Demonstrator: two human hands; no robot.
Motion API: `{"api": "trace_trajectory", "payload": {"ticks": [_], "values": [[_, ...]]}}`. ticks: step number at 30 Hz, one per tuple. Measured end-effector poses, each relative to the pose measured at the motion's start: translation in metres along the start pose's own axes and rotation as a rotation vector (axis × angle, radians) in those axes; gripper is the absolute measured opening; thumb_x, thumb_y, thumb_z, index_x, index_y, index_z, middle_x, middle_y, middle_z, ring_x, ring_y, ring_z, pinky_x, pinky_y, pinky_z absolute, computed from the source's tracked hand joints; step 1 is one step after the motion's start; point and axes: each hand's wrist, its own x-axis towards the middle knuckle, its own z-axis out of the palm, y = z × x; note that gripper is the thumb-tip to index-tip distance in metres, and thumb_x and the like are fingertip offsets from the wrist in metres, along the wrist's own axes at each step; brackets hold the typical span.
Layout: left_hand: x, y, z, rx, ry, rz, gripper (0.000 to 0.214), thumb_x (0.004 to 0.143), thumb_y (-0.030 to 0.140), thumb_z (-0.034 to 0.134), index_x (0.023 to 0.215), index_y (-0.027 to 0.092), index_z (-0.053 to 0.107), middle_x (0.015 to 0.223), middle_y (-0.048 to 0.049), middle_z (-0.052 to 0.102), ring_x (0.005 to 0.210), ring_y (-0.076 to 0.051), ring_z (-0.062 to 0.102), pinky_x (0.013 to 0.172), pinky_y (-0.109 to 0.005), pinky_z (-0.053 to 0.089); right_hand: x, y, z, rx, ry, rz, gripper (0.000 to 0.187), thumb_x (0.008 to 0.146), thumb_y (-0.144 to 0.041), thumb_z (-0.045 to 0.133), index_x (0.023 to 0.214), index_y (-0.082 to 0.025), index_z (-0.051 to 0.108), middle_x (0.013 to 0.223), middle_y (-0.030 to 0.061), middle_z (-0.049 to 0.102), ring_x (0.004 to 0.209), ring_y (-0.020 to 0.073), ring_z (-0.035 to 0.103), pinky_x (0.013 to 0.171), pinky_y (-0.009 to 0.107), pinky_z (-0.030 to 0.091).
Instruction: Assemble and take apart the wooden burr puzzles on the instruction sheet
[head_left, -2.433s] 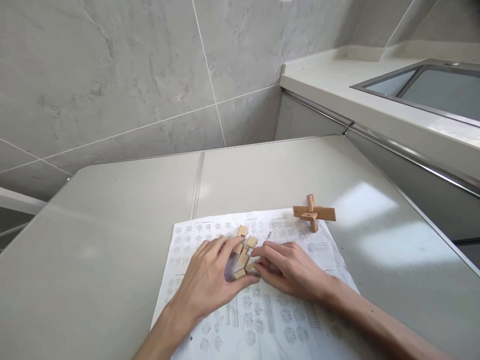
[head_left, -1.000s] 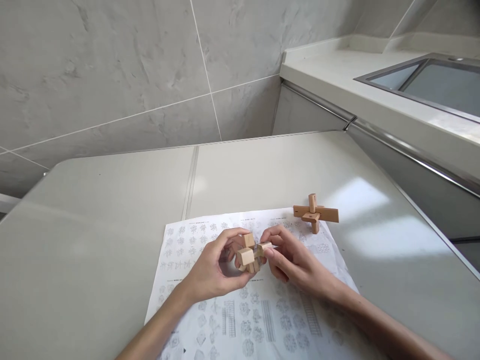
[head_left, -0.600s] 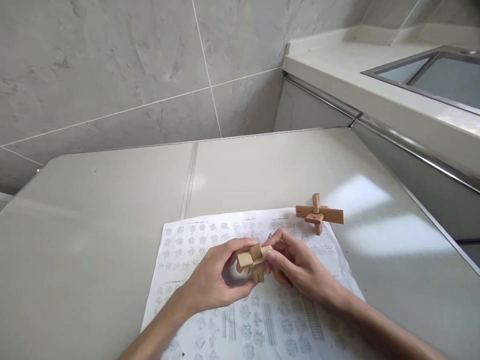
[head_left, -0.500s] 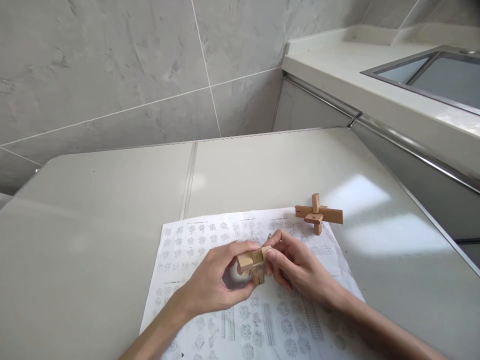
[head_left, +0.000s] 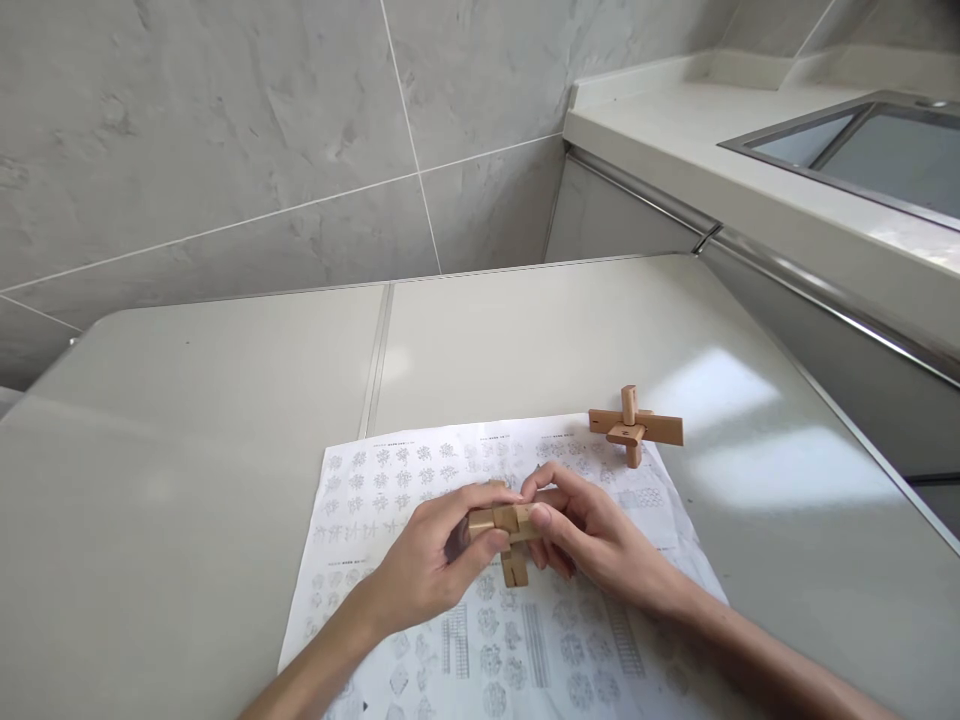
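Observation:
Both hands hold a small wooden interlocking puzzle (head_left: 510, 530) of light crossed bars just above a printed sheet (head_left: 420, 600). My left hand (head_left: 431, 565) pinches its left side, thumb under and fingers over the top. My right hand (head_left: 592, 535) grips its right side with curled fingers. One bar of the puzzle sticks down below the fingers. A second wooden puzzle (head_left: 634, 428), a finished cross of darker bars, stands at the sheet's far right corner, apart from both hands.
The sheet lies on a pale grey table (head_left: 225, 420) with a seam down its middle. A tiled wall (head_left: 262, 130) rises behind. At right runs a higher white counter (head_left: 675, 150) with a steel sink (head_left: 870, 160) set in it.
The loose wooden pieces lay on the sheet under both hands; now they are lifted and joined into one cluster. In the last half second the hands closed tighter and turned it slightly.

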Motion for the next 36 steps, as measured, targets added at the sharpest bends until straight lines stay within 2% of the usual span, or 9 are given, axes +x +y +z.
{"api": "trace_trajectory", "payload": {"ticks": [4, 9, 12, 15, 22, 26, 31, 34, 36], "values": [[0.002, 0.004, 0.0, -0.104, -0.081, 0.002, 0.037, 0.109, 0.043, 0.062, 0.143, 0.029, 0.063, 0.12, -0.0098, 0.077, 0.1, -0.024, 0.076, 0.087, -0.037, 0.062, -0.002, -0.001, 0.001, -0.028, 0.015, 0.01, 0.042, 0.108, -0.066, 0.055, 0.107, -0.024, 0.057, 0.067, -0.0038, 0.066, 0.053, 0.0117, 0.052, 0.053, 0.025, 0.04], [0.003, 0.003, 0.001, -0.101, -0.106, 0.055, 0.081, 0.077, 0.04, 0.099, 0.147, 0.035, 0.058, 0.133, -0.0094, 0.075, 0.115, -0.031, 0.075, 0.104, -0.046, 0.06, -0.001, 0.003, 0.001, -0.008, 0.035, 0.024, 0.042, 0.108, -0.066, 0.056, 0.105, -0.024, 0.057, 0.062, -0.0054, 0.063, 0.049, 0.0123, 0.052, 0.051, 0.026, 0.041], [0.002, 0.002, 0.002, -0.044, -0.058, 0.036, 0.079, 0.079, 0.033, 0.098, 0.147, 0.037, 0.058, 0.135, -0.008, 0.074, 0.113, -0.029, 0.075, 0.102, -0.045, 0.06, 0.0, 0.005, 0.001, 0.015, 0.034, 0.031, 0.042, 0.107, -0.067, 0.056, 0.104, -0.025, 0.056, 0.061, -0.0054, 0.063, 0.048, 0.0124, 0.053, 0.05, 0.025, 0.041], [0.002, 0.004, 0.001, -0.085, -0.05, -0.011, 0.075, 0.081, 0.029, 0.095, 0.146, 0.036, 0.058, 0.121, -0.0057, 0.079, 0.107, -0.027, 0.076, 0.1, -0.044, 0.06, 0.0, 0.006, 0.001, 0.038, 0.031, 0.027, 0.044, 0.108, -0.069, 0.052, 0.11, -0.025, 0.057, 0.064, -0.0044, 0.064, 0.048, 0.0133, 0.053, 0.049, 0.027, 0.042], [0.003, 0.009, -0.003, -0.137, 0.079, -0.162, 0.068, 0.077, 0.038, 0.095, 0.137, 0.029, 0.064, 0.114, -0.0074, 0.074, 0.102, -0.027, 0.073, 0.091, -0.04, 0.059, -0.001, 0.01, 0.0, 0.006, 0.108, -0.038, 0.04, 0.112, -0.063, 0.049, 0.123, -0.025, 0.055, 0.072, -0.0043, 0.063, 0.051, 0.0123, 0.052, 0.051, 0.027, 0.04], [0.002, 0.007, -0.006, -0.221, 0.111, -0.207, 0.068, 0.079, 0.043, 0.094, 0.138, 0.028, 0.064, 0.108, -0.007, 0.074, 0.098, -0.025, 0.071, 0.089, -0.038, 0.058, 0.0, 0.014, 0.0, -0.151, 0.157, -0.115, 0.03, 0.114, -0.052, 0.048, 0.121, -0.025, 0.057, 0.077, -0.0026, 0.063, 0.054, 0.0135, 0.053, 0.052, 0.029, 0.042], [0.008, 0.007, -0.01, -0.426, 0.232, -0.255, 0.071, 0.081, 0.05, 0.094, 0.139, 0.022, 0.064, 0.105, -0.0085, 0.073, 0.089, -0.021, 0.068, 0.083, -0.035, 0.056, 0.002, 0.021, 0.0, -0.573, 0.229, -0.336, 0.005, 0.107, -0.029, 0.059, 0.112, -0.026, 0.06, 0.093, 0.0032, 0.065, 0.07, 0.0178, 0.059, 0.06, 0.032, 0.049], [0.013, 0.005, -0.013, -0.589, 0.334, -0.261, 0.065, 0.085, 0.059, 0.089, 0.133, 0.019, 0.07, 0.083, -0.0002, 0.061, 0.064, -0.011, 0.051, 0.066, -0.03, 0.048, 0.002, 0.023, 0.001, -0.71, 0.21, -0.431, 0.021, 0.104, -0.022, 0.062, 0.124, -0.028, 0.058, 0.115, 0.0087, 0.065, 0.09, 0.0233, 0.066, 0.076, 0.038, 0.059], [0.016, 0.005, -0.015, -0.668, 0.377, -0.264, 0.06, 0.087, 0.063, 0.084, 0.125, 0.018, 0.075, 0.08, 0.0015, 0.056, 0.058, -0.008, 0.041, 0.06, -0.028, 0.043, 0.002, 0.024, 0.001, -0.749, 0.188, -0.463, 0.033, 0.102, -0.022, 0.064, 0.132, -0.029, 0.054, 0.126, 0.0113, 0.062, 0.108, 0.0279, 0.067, 0.088, 0.044, 0.062]]}}
